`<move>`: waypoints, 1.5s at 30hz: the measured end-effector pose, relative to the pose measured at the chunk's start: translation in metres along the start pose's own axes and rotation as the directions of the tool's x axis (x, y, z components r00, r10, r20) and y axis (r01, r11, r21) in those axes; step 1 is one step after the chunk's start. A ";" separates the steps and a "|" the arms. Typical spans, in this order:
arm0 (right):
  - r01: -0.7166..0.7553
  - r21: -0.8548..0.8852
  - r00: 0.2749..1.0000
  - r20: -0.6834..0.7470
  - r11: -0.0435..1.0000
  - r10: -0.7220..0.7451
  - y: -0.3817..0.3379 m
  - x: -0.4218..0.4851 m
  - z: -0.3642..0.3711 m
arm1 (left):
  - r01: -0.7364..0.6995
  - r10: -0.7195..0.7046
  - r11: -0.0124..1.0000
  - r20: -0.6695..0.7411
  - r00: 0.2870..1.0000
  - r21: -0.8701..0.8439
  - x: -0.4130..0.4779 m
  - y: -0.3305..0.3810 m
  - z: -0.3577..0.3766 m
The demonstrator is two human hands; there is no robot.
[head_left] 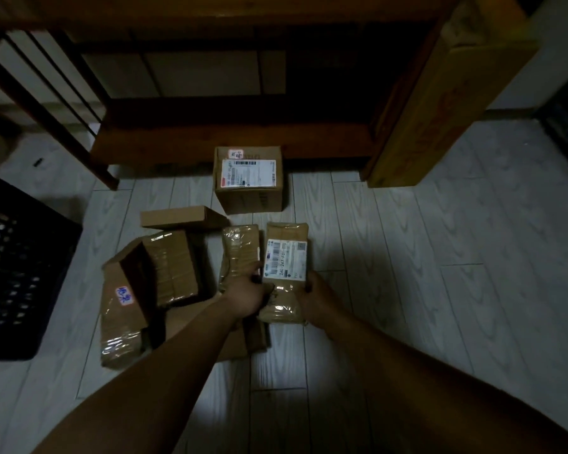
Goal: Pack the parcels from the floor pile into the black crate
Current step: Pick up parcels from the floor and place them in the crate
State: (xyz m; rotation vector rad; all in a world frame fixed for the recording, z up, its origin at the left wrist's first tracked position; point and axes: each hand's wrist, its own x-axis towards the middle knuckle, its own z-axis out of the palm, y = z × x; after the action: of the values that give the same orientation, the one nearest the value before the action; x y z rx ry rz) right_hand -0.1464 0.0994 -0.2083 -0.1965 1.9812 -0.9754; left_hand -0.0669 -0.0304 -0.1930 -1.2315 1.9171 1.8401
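A taped brown parcel with a white shipping label [284, 267] lies on the pale floor in the middle. My left hand [245, 296] grips its left edge and my right hand [318, 298] grips its right edge. A second taped parcel [238, 249] lies right beside it on the left. Further left sit a wrapped parcel [173, 265] on an open flattened carton [120, 309] and a flat brown box [182, 216]. A cube box with a label [248, 180] stands behind. The black crate [17, 270] is at the left edge.
A dark wooden bench or shelf [230, 132] runs across the back, with its leg [89, 158] near the crate. A tall yellow carton [440, 103] leans at the back right. Pale plank floor [440, 257] stretches to the right and toward me.
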 end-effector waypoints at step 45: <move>0.593 -0.074 0.799 -0.072 0.802 -0.598 -0.611 -0.599 0.093 | -0.376 0.276 0.923 -0.542 0.794 -0.080 -0.699 0.322 -0.477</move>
State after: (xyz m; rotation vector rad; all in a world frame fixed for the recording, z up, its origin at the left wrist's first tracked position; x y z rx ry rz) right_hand 0.1419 -0.0803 0.5828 -0.8639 2.0664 -1.3483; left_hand 0.3371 -0.2149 0.5961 -1.6953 2.4199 2.0401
